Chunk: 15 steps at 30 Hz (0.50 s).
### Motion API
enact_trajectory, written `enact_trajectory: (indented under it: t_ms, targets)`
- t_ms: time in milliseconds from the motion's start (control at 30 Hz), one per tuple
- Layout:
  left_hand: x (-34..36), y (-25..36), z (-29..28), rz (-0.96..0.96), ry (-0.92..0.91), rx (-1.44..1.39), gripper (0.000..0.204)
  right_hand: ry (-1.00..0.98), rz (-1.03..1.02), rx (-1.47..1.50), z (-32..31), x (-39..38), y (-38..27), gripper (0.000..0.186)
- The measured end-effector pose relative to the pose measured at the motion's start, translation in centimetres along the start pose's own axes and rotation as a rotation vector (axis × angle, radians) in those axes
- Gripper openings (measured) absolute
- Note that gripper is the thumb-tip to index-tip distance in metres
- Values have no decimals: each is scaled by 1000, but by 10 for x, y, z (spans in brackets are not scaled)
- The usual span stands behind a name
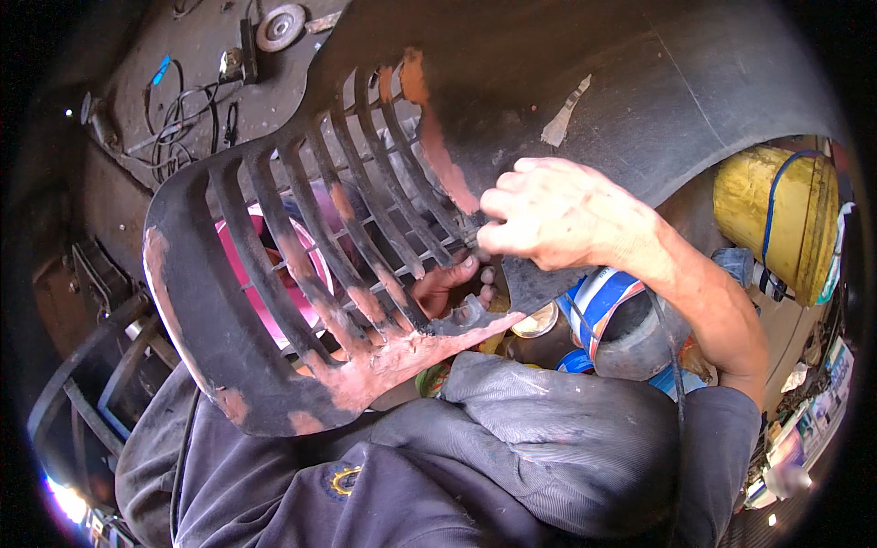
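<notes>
A black plastic grille (pixel 239 265) with curved slats lies tilted over my lap, patched with pinkish filler (pixel 402 361) along its near edge and on several slats. It joins a broad dark panel (pixel 566 55). My right hand (pixel 557 215) is closed at the grille's right end, where the slats meet the panel; its fingertips and whatever they pinch are hidden. From underneath the grille comes my left hand (pixel 448 281), partly covered by the slats. Its thumb and fingertips show curled at the right end, near a broken edge, and seem to grip the grille there.
A pink tub (pixel 258 274) shows through the slats. To the right stand a blue, white and orange tin (pixel 603 306), a dark grey container (pixel 632 345) and a yellow bucket (pixel 772 205). Cables (pixel 174 128) and a metal disc (pixel 280 27) lie at the far left.
</notes>
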<state>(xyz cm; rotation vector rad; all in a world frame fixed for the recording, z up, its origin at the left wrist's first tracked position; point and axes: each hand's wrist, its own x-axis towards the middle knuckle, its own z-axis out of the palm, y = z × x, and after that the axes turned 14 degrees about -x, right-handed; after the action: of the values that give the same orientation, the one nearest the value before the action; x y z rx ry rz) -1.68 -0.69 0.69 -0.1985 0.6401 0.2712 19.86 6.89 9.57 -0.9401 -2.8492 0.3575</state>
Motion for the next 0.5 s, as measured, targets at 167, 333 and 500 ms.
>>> enact_trajectory:
  t_ms: [167, 333, 500]
  targets:
    - [-1, 0, 2, 5, 4, -11, 30, -191, -109, -45, 2, 17, -7, 14]
    - [0, 0, 2, 3, 3, -15, 30, -312, 0, 167, -1, 16, -4, 16]
    - [1, 3, 3, 4, -2, -20, 29, -406, 298, 162, -25, -7, 5, 24]
